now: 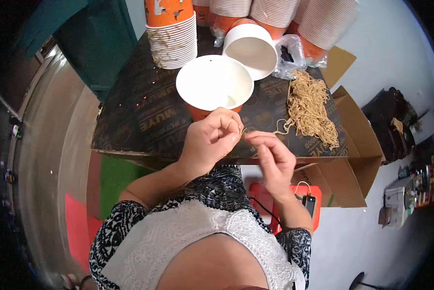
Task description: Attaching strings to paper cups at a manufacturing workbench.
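My left hand (208,142) is closed in a pinch, with a short bit of thin tan cord (243,131) showing at its fingertips. Close beside it, my right hand (275,162) has its thumb and fingers drawn together. Its fingertips are slightly blurred, and what they hold is hard to make out. Just beyond my left hand stands an orange paper bucket (201,112) with a white inside, its mouth tilted toward me. A tangled heap of tan cord (312,108) lies on the table to the right, and a loose strand runs from it toward my right hand.
On the dark printed tabletop (130,121), a second white-lined bucket (253,50) lies on its side. A stack of buckets (173,46) stands at the far left, more stacks (275,14) at the back. A clear plastic bag (290,58) and an open cardboard box (357,140) are at right.
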A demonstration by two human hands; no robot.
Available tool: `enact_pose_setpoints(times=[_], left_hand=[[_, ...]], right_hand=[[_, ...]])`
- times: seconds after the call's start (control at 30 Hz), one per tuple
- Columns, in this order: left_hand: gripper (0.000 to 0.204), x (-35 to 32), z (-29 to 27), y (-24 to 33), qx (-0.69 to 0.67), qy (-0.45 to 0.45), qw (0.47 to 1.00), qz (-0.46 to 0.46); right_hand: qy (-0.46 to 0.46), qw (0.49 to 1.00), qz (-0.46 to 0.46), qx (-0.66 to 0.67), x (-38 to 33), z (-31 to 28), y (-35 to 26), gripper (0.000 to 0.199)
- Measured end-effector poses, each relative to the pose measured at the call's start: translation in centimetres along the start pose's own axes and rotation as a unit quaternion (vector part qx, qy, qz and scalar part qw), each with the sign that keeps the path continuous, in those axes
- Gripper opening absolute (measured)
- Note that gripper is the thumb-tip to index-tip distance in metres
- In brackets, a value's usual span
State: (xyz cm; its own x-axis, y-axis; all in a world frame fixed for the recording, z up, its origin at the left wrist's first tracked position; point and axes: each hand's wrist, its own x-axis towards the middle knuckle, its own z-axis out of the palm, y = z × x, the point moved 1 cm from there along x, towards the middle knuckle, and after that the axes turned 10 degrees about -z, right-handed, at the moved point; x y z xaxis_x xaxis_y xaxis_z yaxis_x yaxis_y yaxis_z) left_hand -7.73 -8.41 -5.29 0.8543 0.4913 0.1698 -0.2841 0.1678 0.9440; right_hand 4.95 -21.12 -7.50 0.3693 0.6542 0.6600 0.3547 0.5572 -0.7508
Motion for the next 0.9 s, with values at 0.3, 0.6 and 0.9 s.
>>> enact_pose_setpoints(times=[0.3, 0.6, 0.9], left_hand=[[0.019, -0.4, 1.3, -2.0, 0.337, 0.132, 0.899, 0.245], [0.016, 0.2, 1.1, -1.5, 0.38, 0.133, 0.867, 0.293], [0.028, 0.1, -1.0, 2.0, 0.339, -0.002, 0.94, 0.04]], right_hand=[[0.057, 0.934, 0.183, 0.301, -0.8, 1.8, 1.4, 0.025], [0.058, 0.913, 0.151, 0.375, 0.4, 2.5, 1.5, 0.015], [-0.11, 0.994, 0.0, 0.017, 1.5, 1.5, 0.9, 0.009]])
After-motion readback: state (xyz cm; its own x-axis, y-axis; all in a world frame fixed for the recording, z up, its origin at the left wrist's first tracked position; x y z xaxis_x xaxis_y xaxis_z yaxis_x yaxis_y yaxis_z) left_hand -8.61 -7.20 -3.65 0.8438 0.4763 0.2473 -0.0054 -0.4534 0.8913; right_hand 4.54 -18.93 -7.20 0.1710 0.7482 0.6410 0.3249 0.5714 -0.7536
